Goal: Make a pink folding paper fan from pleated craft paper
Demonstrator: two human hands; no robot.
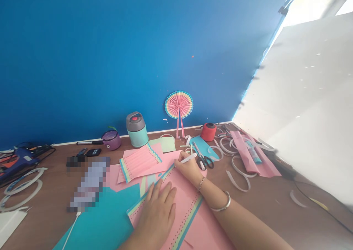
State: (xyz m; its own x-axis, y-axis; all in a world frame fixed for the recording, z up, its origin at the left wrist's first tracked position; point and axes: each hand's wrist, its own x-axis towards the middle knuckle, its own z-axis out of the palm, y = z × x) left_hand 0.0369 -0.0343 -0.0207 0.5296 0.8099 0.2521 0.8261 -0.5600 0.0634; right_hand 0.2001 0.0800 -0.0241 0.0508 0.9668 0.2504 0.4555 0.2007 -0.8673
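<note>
My left hand (158, 209) lies flat, fingers stretched, on a pink sheet of paper (180, 209) with yellow and blue strips and rows of dots along its long edges. Pinched in my right hand (191, 171) is a white marker (189, 158), near the sheet's far edge; its tip is hidden by my fingers. Just beyond is a creased pink sheet (140, 162) with similar borders. A pair of scissors (204, 159) with dark handles lies to the right of my right hand. A finished round pleated paper fan (178, 105) leans against the blue wall.
A teal sheet (110, 217) and a blurred-out phone-like object (89, 183) lie at left. A mint jar (138, 134), a purple cup (111, 139) and a red container (208, 132) stand along the wall. White paper strips (238, 182), a glue stick (254, 155) and a glue gun (20, 161) flank the work.
</note>
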